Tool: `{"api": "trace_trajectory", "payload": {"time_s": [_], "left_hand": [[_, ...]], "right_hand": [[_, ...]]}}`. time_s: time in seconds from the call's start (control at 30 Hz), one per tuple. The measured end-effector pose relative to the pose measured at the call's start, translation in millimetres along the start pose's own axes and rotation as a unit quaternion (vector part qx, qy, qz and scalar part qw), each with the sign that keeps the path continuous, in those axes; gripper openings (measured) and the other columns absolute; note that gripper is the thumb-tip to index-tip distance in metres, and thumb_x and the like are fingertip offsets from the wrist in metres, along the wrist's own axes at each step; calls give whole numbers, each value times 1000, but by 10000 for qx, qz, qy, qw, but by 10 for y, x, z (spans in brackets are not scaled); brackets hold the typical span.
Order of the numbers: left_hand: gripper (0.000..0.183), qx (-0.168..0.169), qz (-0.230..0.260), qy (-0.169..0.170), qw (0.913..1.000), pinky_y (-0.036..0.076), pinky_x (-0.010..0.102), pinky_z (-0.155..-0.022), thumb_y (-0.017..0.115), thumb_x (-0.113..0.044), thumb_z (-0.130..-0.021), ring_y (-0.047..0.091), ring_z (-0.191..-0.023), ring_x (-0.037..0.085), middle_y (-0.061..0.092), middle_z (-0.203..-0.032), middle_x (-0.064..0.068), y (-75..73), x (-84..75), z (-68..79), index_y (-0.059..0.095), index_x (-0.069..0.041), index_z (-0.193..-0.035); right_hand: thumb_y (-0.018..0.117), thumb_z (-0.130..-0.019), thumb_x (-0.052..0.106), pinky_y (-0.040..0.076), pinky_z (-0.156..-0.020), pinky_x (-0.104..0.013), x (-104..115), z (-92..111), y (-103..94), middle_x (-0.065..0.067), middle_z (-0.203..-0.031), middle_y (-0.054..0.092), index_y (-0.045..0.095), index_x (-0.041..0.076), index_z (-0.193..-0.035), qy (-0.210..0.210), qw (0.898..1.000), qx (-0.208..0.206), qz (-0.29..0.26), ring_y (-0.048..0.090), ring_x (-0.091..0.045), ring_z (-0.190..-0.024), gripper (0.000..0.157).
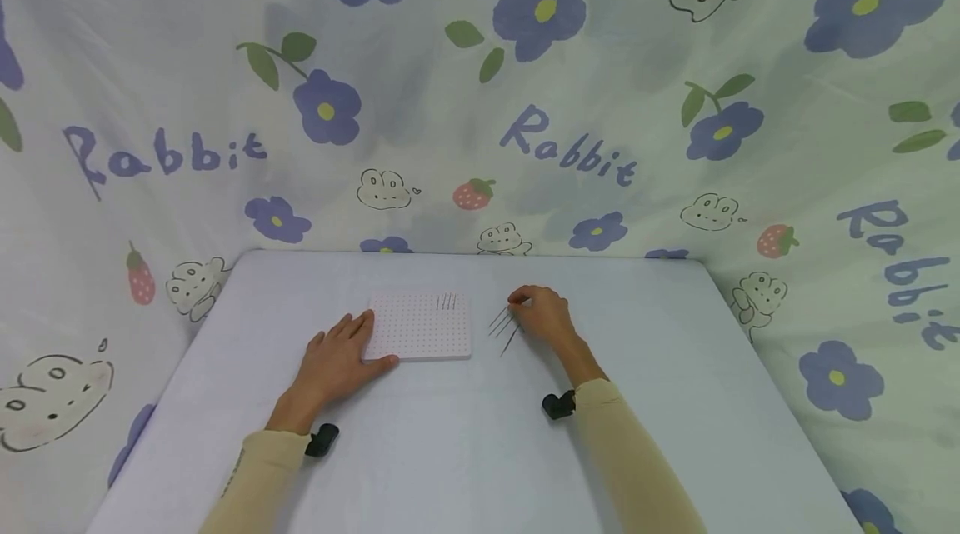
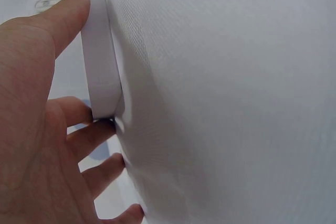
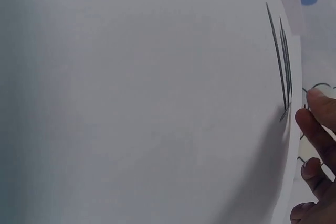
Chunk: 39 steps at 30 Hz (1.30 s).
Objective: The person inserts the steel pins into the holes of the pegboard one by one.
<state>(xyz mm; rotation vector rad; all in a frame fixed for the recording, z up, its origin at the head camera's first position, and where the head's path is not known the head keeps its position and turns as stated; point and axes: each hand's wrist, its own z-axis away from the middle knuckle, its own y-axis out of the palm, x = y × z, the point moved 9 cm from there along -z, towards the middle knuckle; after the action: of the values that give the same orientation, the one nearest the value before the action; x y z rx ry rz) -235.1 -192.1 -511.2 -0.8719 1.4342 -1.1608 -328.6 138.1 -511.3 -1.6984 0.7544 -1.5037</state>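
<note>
A white pegboard (image 1: 418, 334) with a grid of small holes lies flat on the table. Several thin dark sticks (image 1: 446, 301) stand at its far right part. My left hand (image 1: 335, 361) is spread at the board's near left corner, thumb along the front edge and a fingertip at the left edge. In the left wrist view the thumb touches the board's side wall (image 2: 100, 51). My right hand (image 1: 543, 317) is over several loose dark sticks (image 3: 283, 66), thumb and index fingertips close together. Whether a stick is between them is unclear.
A white cloth covers the table (image 1: 465, 451). Behind and beside it hangs a curtain (image 1: 420, 126) printed with flowers and rabbits. Each wrist wears a small black camera, one by the left sleeve (image 1: 258, 467).
</note>
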Motion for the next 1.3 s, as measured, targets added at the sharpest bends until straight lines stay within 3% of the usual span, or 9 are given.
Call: {"api": "trace_trajectory", "payload": {"time_s": [0.2,0.57,1.07,1.3], "left_hand": [[97,-27,-31,4,10000,23,74,-110,62,-63,-91,29,-146,47,35,-159,22,-13,-16,0,31,3,-155],[97,-11,-33,17,10000,23,75,-109,62,-63,-91,29,-145,48,36,-158,24,9,-15,4,31,3,-155],[98,-46,-75,9,10000,23,74,-109,61,-65,-91,29,-146,47,36,-158,23,12,-10,-4,31,3,-155],[97,-87,-63,49,9999,24,75,-109,63,-62,-91,30,-145,48,37,-157,24,-10,-36,11,33,4,-154]], "right_hand": [[75,-91,31,40,-96,-58,-102,104,-24,6,-103,73,76,21,-104,117,9997,91,209,65,-24,-111,16],[80,-87,31,39,-93,-60,-128,136,49,6,-88,64,76,20,-97,301,9990,130,295,60,-16,-87,16],[78,-89,31,40,-96,-66,-158,116,71,7,-86,68,76,20,-92,447,9986,105,279,64,-19,-88,12],[76,-90,32,42,-89,-57,-164,99,82,7,-91,75,77,23,-86,488,9971,-191,551,67,-21,-90,10]]}}
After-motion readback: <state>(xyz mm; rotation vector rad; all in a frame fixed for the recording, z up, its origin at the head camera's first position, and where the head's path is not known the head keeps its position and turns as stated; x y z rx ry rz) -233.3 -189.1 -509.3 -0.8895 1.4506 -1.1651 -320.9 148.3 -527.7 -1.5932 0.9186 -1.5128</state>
